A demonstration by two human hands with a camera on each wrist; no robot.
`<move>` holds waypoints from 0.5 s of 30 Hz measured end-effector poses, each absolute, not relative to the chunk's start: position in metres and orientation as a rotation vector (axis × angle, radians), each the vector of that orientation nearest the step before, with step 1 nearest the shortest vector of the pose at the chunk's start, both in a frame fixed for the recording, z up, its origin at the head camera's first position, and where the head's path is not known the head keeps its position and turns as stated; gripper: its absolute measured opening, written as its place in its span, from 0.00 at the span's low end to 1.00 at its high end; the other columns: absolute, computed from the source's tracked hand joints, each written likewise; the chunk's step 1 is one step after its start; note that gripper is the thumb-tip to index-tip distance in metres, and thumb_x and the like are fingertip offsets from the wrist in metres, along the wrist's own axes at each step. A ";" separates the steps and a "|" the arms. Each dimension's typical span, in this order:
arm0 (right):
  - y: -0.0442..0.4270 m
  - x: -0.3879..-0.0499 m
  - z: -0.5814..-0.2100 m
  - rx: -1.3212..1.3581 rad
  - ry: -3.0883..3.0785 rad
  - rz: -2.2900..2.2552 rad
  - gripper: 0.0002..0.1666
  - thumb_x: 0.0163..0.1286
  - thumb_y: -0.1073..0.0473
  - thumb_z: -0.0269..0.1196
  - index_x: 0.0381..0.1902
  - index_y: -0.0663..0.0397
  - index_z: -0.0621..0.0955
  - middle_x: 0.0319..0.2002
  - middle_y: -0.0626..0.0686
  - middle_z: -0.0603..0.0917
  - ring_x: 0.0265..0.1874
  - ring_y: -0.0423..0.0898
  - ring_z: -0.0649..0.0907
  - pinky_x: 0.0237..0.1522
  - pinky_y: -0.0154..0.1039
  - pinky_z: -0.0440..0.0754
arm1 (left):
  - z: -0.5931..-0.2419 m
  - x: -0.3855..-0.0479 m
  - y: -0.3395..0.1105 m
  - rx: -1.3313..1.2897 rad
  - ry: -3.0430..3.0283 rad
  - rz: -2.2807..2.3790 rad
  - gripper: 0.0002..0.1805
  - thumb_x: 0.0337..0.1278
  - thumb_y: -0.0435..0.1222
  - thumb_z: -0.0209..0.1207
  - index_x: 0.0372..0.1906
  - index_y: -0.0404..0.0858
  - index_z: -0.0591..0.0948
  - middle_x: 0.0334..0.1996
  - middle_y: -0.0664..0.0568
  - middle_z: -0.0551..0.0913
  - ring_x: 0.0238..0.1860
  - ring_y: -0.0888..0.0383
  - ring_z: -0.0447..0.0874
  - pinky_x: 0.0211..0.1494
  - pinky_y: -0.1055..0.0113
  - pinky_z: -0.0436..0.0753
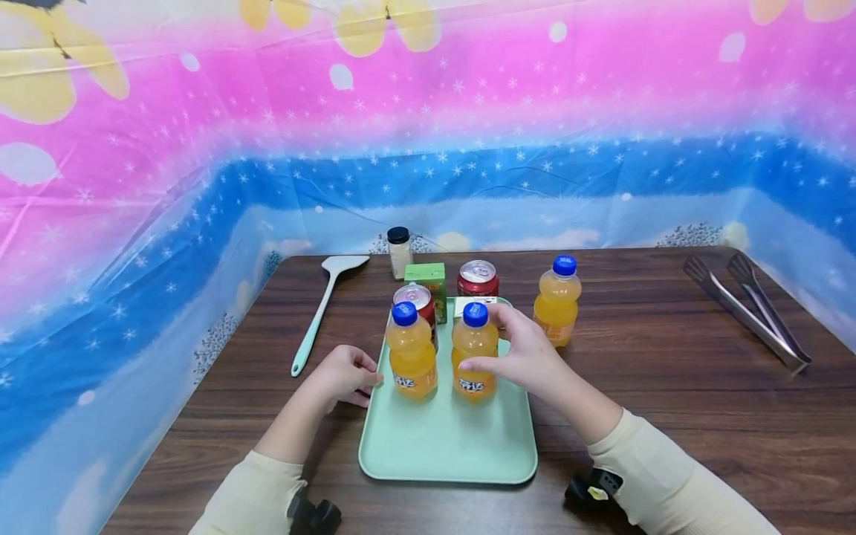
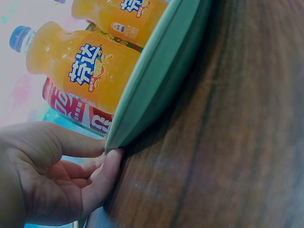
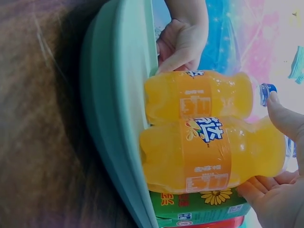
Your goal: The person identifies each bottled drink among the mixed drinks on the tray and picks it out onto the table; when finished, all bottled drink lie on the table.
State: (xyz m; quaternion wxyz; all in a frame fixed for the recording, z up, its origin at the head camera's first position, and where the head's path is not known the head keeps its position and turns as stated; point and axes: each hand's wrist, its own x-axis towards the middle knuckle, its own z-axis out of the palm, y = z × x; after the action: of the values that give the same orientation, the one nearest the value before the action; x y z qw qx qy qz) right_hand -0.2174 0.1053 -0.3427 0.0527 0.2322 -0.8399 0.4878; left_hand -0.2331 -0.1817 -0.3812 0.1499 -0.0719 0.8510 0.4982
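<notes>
A light green tray (image 1: 448, 449) lies on the table. My left hand (image 1: 348, 375) pinches its left rim between thumb and fingers, seen closely in the left wrist view. On the tray two orange soda bottles with blue caps stand upright side by side. My right hand (image 1: 531, 357) holds the right bottle (image 1: 475, 349), thumb and fingers on opposite sides of its upper part. The left bottle (image 1: 412, 360) stands apart from both hands. Behind them are a red soda can (image 1: 414, 296), a green drink carton (image 1: 426, 276) and another red can (image 1: 478, 278), partly hidden.
A third orange soda bottle (image 1: 558, 301) stands on the table right of the tray. Metal tongs (image 1: 752, 316) lie farther right. To the left lies a spatula (image 1: 319, 316) with a pale green handle. A black-capped jar (image 1: 400, 254) stands at the back, before a patterned cloth.
</notes>
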 end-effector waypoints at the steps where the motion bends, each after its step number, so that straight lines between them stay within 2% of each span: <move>1: 0.105 -0.217 -0.343 0.702 -2.563 1.480 0.40 0.47 0.46 0.75 0.56 0.50 0.72 0.50 0.47 0.78 0.51 0.45 0.77 0.53 0.48 0.76 | -0.381 -0.233 -0.181 -0.206 2.445 1.431 0.08 0.54 0.27 0.61 0.36 0.28 0.75 0.31 0.41 0.76 0.29 0.50 0.78 0.28 0.60 0.84; 15: 0.103 -0.216 -0.346 0.685 -2.583 1.478 0.40 0.48 0.48 0.75 0.57 0.51 0.70 0.50 0.47 0.77 0.51 0.45 0.77 0.53 0.47 0.77 | -0.381 -0.233 -0.182 -0.210 2.439 1.434 0.08 0.54 0.27 0.61 0.37 0.28 0.75 0.31 0.41 0.77 0.29 0.50 0.78 0.28 0.60 0.84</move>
State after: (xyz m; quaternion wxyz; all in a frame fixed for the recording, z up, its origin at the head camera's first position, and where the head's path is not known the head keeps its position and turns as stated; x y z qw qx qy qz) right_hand -0.2158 0.1030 -0.3456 0.0440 0.2240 -0.8450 0.4837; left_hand -0.2330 -0.1819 -0.3806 0.1518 -0.0731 0.8498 0.4995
